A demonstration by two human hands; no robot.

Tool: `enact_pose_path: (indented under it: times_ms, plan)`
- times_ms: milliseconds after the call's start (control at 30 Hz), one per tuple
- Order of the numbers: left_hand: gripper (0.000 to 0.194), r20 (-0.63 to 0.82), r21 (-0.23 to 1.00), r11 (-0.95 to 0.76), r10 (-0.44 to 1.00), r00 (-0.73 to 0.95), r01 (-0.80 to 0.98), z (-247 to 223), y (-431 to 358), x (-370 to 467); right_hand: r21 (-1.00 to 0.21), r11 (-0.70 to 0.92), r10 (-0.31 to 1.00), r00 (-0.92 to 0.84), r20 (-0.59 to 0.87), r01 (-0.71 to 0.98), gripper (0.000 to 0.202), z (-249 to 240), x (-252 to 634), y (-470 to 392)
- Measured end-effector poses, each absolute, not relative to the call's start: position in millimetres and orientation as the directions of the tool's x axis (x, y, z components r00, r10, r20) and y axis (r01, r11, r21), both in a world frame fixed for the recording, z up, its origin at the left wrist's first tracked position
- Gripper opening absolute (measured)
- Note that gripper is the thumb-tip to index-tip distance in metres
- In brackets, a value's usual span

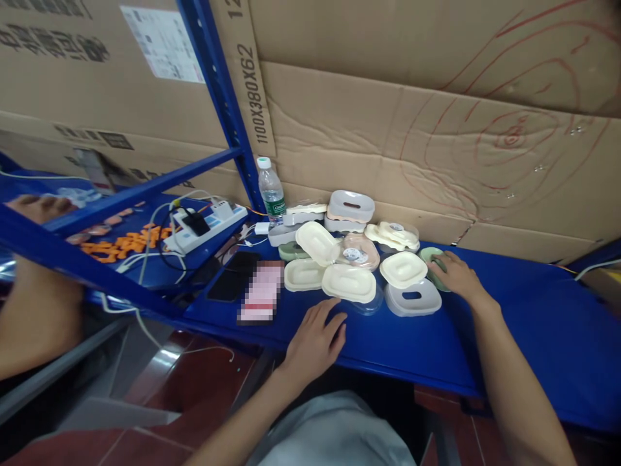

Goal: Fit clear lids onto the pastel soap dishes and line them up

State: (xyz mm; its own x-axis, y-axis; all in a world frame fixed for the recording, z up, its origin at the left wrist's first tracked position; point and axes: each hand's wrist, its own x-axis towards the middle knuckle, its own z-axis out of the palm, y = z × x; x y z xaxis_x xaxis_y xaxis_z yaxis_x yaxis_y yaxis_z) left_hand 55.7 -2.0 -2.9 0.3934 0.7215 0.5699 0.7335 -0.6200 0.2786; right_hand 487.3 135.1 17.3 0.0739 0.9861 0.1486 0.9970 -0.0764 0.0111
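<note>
My right hand (456,275) reaches to the right end of a cluster of soap dish parts, its fingers curled over a green soap dish part (429,256). Next to it a cream oval piece (403,269) rests partly on a grey slotted soap dish base (427,305). My left hand (317,333) lies on the blue shelf with its fingers apart and holds nothing. Its fingertips are close to the front edge of a cream oval tray (349,283), which overlaps a clear plastic cover (367,305). More cream, grey and pinkish pieces are stacked behind, including a labelled peach one (359,251).
A water bottle (272,191) stands at the back by the blue upright. Left of the pieces lie a dark phone (233,275) and a phone with a blurred screen (262,294). Beyond the frame are a power strip (208,230), orange pieces (126,244) and another person's arm (41,304).
</note>
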Motion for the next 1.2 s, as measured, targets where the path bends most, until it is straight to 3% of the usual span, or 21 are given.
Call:
enact_pose_path:
  times_ms: [100,267,767,1033,1200]
  plan:
    - [0.022,0.574,0.270,-0.623,0.716,0.397,0.734,-3,-2,56,0.039,-0.122,0.984,0.116,0.137,0.992,0.066,22,480,132]
    - [0.022,0.575,0.277,-0.624,0.717,0.394,0.731,-3,-3,56,0.091,-0.075,0.995,0.069,0.077,0.993,0.045,34,470,127]
    - [0.021,0.566,0.289,-0.619,0.725,0.391,0.730,-6,-2,56,0.147,-0.058,0.998,0.057,0.011,0.987,0.039,46,449,121]
    - [0.020,0.573,0.261,-0.630,0.711,0.408,0.731,-7,-1,56,0.078,-0.064,0.991,0.055,0.121,0.995,0.041,48,454,117]
    - [0.021,0.569,0.255,-0.628,0.712,0.411,0.736,-6,-1,56,-0.001,-0.078,0.953,0.075,0.294,0.997,0.043,46,455,116]
